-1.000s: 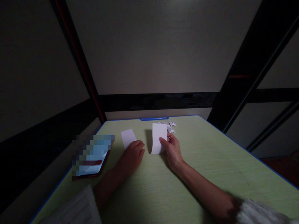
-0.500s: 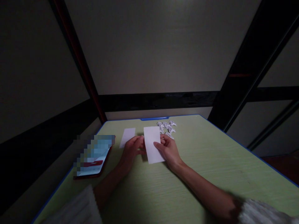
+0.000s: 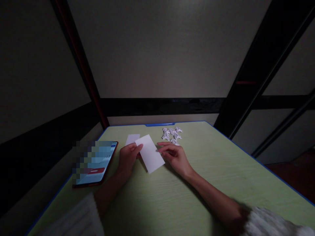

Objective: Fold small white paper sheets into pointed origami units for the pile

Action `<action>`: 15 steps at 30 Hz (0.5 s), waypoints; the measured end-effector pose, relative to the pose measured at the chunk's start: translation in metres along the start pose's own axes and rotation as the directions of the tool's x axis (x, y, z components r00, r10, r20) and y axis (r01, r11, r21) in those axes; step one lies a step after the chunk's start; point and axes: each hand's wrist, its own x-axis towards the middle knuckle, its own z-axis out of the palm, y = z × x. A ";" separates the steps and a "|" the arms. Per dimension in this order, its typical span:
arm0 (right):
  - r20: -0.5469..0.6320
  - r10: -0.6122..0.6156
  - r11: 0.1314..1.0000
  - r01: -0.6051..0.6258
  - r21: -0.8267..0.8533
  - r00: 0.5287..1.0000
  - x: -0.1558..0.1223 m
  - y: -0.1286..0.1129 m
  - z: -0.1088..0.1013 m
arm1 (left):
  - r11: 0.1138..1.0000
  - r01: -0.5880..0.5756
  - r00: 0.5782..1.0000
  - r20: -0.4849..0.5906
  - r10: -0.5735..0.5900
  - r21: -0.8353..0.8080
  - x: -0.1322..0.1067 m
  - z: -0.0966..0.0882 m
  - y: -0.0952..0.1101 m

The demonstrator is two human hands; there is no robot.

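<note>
A white rectangular sheet of paper [image 3: 150, 154] is pinched at its upper left corner by my left hand [image 3: 128, 158], thumb on top. It tilts above the table, its lower end pointing right and toward me. My right hand [image 3: 176, 158] is beside the sheet's right edge, fingers apart and slightly curled, holding nothing. Whether a fingertip brushes the edge is hard to tell. Behind the left hand lies another white sheet [image 3: 133, 139], partly hidden. Beyond the right hand several small folded paper pieces [image 3: 172, 133] lie in a cluster.
A phone [image 3: 98, 173] in a red-edged case lies at the left, its screen lit and partly pixelated. The light green table [image 3: 221, 170] has a blue rim and a blue handle [image 3: 160, 124] at its far edge. A pale panelled wall [image 3: 162, 59] rises behind.
The sheet has passed from my right hand to my left and turned counterclockwise, moving left. My right hand has let go, its fingers now apart. The view has shifted slightly.
</note>
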 end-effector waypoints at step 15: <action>0.002 0.025 0.998 -0.024 -0.059 1.000 -0.010 -0.007 -0.005 | 0.986 -0.061 0.998 0.042 0.054 0.158 0.001 0.006 -0.004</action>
